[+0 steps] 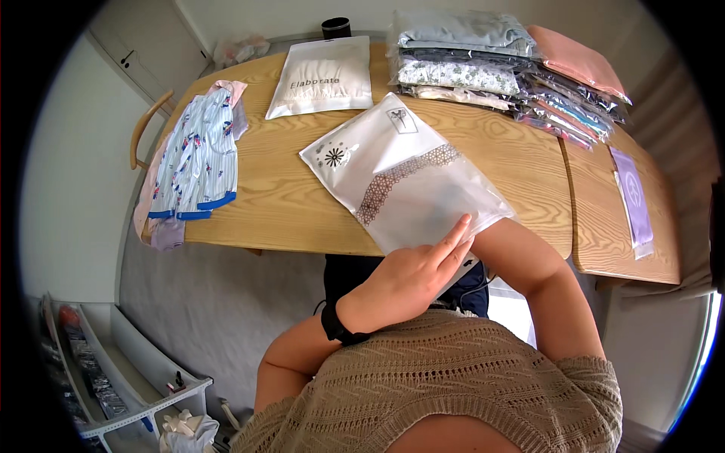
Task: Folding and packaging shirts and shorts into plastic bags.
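Head view: we have a frosted plastic garment bag (415,155) with a brown lace-pattern band (404,181), overhanging the near edge of the bench (283,189). Our left hand (408,275) lies on its near end, fingers extended; whether it pinches, we cannot tell. The bag hides our right hand, grip unclear.
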A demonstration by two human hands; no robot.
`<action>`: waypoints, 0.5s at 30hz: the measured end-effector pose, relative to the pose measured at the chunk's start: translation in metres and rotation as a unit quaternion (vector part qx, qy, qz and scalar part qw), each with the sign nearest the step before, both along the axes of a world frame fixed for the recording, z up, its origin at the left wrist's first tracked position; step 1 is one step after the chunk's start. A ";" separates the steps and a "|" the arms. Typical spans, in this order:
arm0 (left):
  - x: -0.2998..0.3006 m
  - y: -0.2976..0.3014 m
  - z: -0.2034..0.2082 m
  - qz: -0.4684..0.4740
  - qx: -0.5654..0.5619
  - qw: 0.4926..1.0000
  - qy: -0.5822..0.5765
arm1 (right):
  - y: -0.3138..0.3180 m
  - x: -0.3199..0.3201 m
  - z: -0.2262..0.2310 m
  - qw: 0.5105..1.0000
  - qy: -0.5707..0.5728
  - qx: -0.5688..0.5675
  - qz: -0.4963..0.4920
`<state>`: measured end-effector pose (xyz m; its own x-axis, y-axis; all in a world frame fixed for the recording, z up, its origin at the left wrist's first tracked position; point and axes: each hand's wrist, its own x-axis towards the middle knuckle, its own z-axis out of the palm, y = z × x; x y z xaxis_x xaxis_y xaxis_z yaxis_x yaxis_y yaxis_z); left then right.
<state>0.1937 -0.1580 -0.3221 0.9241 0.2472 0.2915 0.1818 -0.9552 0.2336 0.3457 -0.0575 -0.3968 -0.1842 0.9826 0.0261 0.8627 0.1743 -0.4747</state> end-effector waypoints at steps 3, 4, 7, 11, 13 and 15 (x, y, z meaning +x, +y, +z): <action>0.002 -0.001 -0.003 0.003 -0.016 1.000 -0.019 | -0.002 0.009 0.001 1.000 0.011 -0.006 -0.004; 0.003 -0.001 -0.002 0.009 -0.026 0.999 -0.016 | -0.003 0.015 0.002 1.000 0.016 -0.007 -0.006; 0.006 -0.002 -0.009 -0.011 -0.006 0.996 -0.086 | -0.009 0.025 0.005 1.000 0.024 -0.012 -0.006; 0.004 -0.006 -0.004 -0.017 -0.029 0.999 -0.013 | -0.016 0.033 0.005 1.000 0.002 -0.015 -0.008; 0.004 -0.008 -0.005 -0.009 -0.053 0.998 -0.023 | -0.018 0.031 0.005 1.000 -0.021 -0.013 -0.002; 0.002 -0.008 -0.003 -0.003 -0.055 0.998 -0.014 | -0.017 0.025 0.004 0.998 -0.051 -0.015 0.013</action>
